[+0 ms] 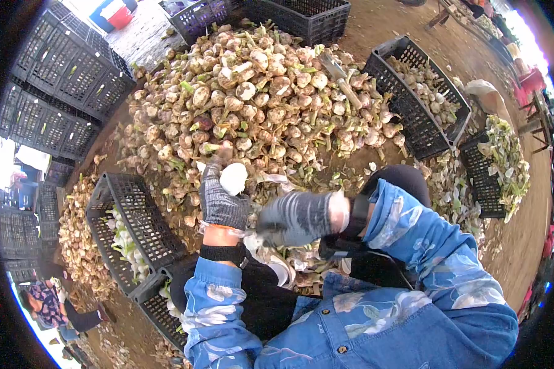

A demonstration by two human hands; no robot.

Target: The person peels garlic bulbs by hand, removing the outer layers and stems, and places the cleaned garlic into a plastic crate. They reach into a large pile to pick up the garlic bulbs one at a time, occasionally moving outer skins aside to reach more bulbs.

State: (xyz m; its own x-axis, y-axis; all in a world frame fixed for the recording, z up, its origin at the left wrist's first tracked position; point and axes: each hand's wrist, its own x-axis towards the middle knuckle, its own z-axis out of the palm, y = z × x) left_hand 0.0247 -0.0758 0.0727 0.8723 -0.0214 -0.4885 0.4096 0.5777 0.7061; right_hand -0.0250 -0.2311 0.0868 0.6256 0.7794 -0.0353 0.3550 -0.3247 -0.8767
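Observation:
My left hand (223,200), in a grey knit glove with bare fingertips, is closed around a white, clean-skinned garlic bulb (233,179). A green stem end shows just beyond its fingers. Close by on the right, my right hand (297,218) wears a striped grey glove and is smeared by motion. Its fingers and anything in them cannot be made out. A large heap of unpeeled garlic bulbs (246,92) with soil on their skins rises in front of both hands. Loose papery skins (305,255) lie below the hands, between my legs.
A black crate (138,215) with white bulbs stands at my left. Another crate (418,92) holding garlic is at the right, near a crate (483,178) heaped with peelings. Stacked crates (68,61) rise at far left. A wooden-handled tool (345,86) lies on the heap. Another person (49,301) sits lower left.

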